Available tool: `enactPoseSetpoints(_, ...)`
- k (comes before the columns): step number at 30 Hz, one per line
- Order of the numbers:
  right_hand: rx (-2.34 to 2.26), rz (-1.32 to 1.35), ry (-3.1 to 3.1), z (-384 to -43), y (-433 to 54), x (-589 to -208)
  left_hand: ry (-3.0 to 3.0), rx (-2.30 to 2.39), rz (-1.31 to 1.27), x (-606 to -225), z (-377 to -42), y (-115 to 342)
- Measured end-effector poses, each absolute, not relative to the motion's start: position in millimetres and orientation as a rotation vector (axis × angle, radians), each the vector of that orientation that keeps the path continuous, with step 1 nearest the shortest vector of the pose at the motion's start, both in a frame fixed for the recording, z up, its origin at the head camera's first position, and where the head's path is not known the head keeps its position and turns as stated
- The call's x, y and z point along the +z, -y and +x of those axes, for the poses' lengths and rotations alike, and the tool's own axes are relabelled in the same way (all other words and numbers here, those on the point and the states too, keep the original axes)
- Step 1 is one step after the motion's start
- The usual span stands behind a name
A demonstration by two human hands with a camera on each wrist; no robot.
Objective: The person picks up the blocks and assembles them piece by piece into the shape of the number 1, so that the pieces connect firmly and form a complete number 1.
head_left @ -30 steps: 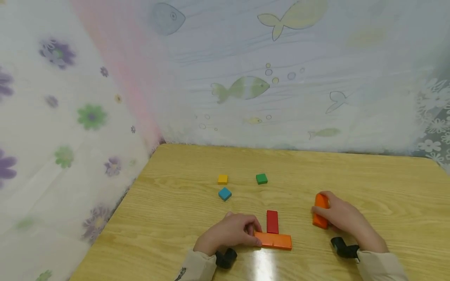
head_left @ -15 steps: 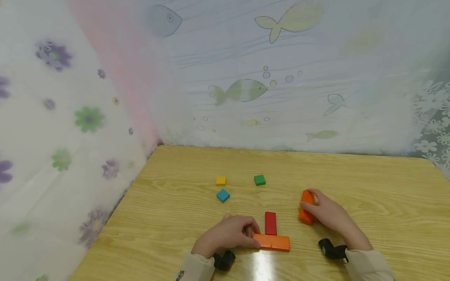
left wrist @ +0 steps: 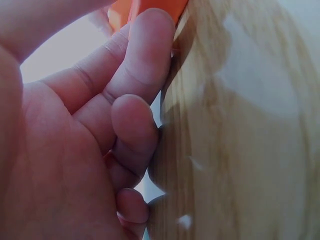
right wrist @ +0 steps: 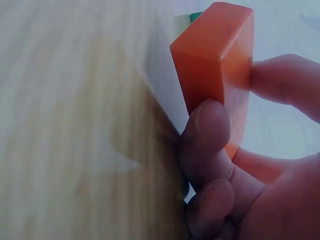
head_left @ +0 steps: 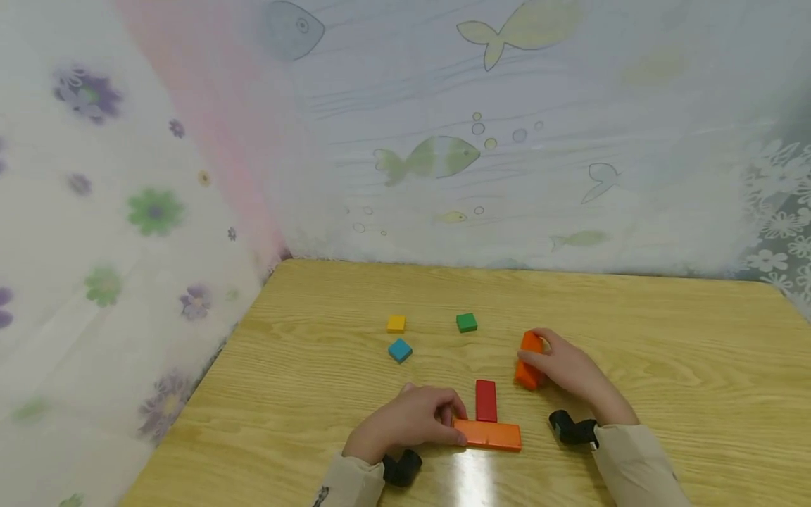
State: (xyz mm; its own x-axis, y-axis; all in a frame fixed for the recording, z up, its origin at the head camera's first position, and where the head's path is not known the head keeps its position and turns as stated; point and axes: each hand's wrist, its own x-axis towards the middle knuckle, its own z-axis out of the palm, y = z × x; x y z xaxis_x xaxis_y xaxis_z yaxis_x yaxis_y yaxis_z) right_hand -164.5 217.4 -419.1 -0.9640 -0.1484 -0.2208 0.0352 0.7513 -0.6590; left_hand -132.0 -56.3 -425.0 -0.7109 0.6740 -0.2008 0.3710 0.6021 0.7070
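My left hand [head_left: 415, 422] pinches the left end of a long orange block [head_left: 489, 435] lying flat on the table, thumb at its near side. In the left wrist view only a corner of this orange block [left wrist: 157, 7] shows past the fingers. A flat red block [head_left: 486, 401] points away from that block's far edge, close against it. To the right, my right hand [head_left: 573, 370] grips a second orange block [head_left: 529, 362] between thumb and fingers. The right wrist view has this orange block [right wrist: 212, 55] tilted, with curled fingertips [right wrist: 207, 127] beneath it near the tabletop.
Farther back on the wooden table [head_left: 665, 338] lie a small yellow block [head_left: 396, 324], a blue block [head_left: 400, 351] and a green block [head_left: 467, 322]. A fish-patterned curtain [head_left: 412, 232] borders the far edge, and a flowered one [head_left: 152, 296] the left.
My right hand has carried its orange block leftward and slightly away from me, closer to the red block. The left hand keeps its hold on the other orange block.
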Motion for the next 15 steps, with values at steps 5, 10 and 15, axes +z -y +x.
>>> enactPoseSetpoints(5,-1.048,-0.104,-2.67,-176,-214,-420,-2.376,0.903,0.822,-425,-132,55)
enactPoseSetpoints(10,-1.014,-0.112,-2.693,-184,-205,-419,-2.379,0.902,0.821,-424,-132,56)
enactPoseSetpoints(15,-0.959,-0.115,-2.727,-188,-197,-417,-2.38,0.903,0.826,-423,-131,56)
